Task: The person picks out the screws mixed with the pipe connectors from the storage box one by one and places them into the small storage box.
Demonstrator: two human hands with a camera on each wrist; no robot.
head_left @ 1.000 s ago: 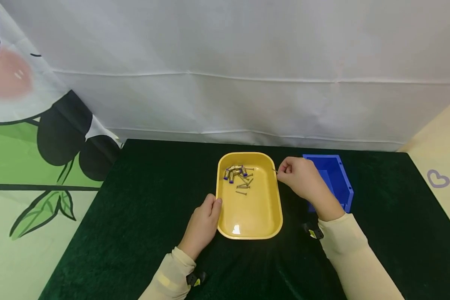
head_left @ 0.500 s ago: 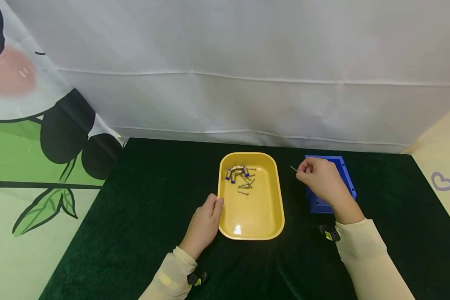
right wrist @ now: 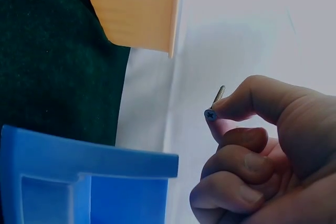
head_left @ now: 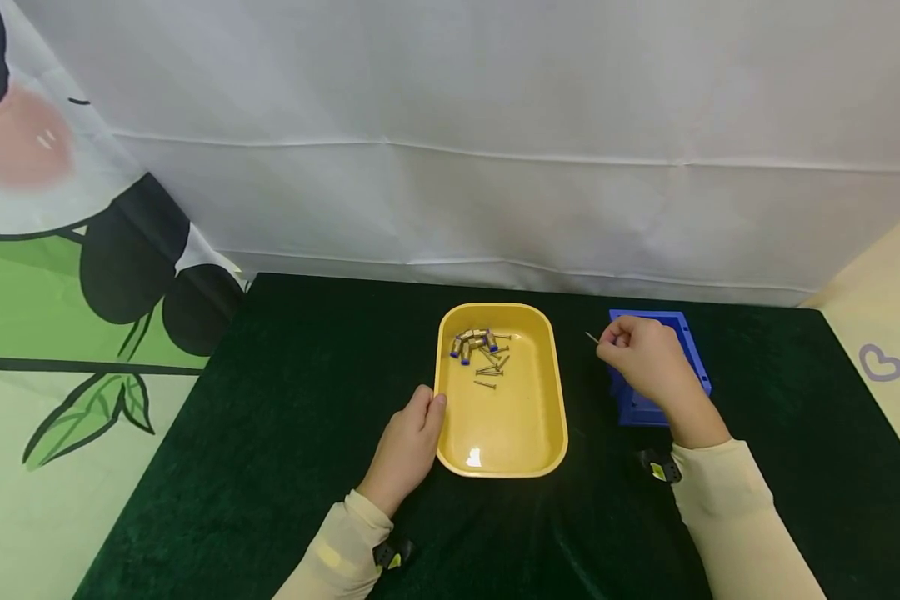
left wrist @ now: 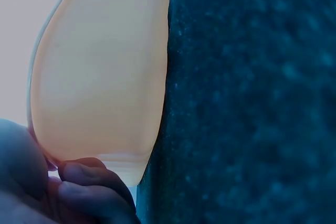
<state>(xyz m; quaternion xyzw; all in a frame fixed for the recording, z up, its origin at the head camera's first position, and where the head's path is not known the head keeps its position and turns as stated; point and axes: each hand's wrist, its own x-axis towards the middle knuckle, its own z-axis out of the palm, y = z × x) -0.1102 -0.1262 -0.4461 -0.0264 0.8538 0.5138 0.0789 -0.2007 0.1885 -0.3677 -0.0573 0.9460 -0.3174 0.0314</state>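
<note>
My right hand (head_left: pixel 647 358) pinches a screw (right wrist: pixel 218 100) between thumb and forefinger, its cross-slotted head showing in the right wrist view. That hand hovers over the blue bin (head_left: pixel 645 414) and partly hides it. With thumb and curled fingers, my left hand (head_left: pixel 405 446) grips the left rim of the yellow tray (head_left: pixel 506 433); the left wrist view shows those fingers at the tray's side wall (left wrist: pixel 100 77). Inside the tray's far half lie several loose screws (head_left: pixel 489 372) and, beside them, several brass fittings with blue ends (head_left: pixel 465 356).
A dark green cloth (head_left: pixel 307 400) covers the table. Behind its far edge hangs a white curtain (head_left: pixel 450 208), with printed cartoon panels to the left and right. The blue bin stands to the right of the tray, with a strip of cloth between them.
My right hand has moved right, from beside the tray's right rim to above the blue bin, carrying the screw. In the last half second it barely shifts. My left hand keeps its grip.
</note>
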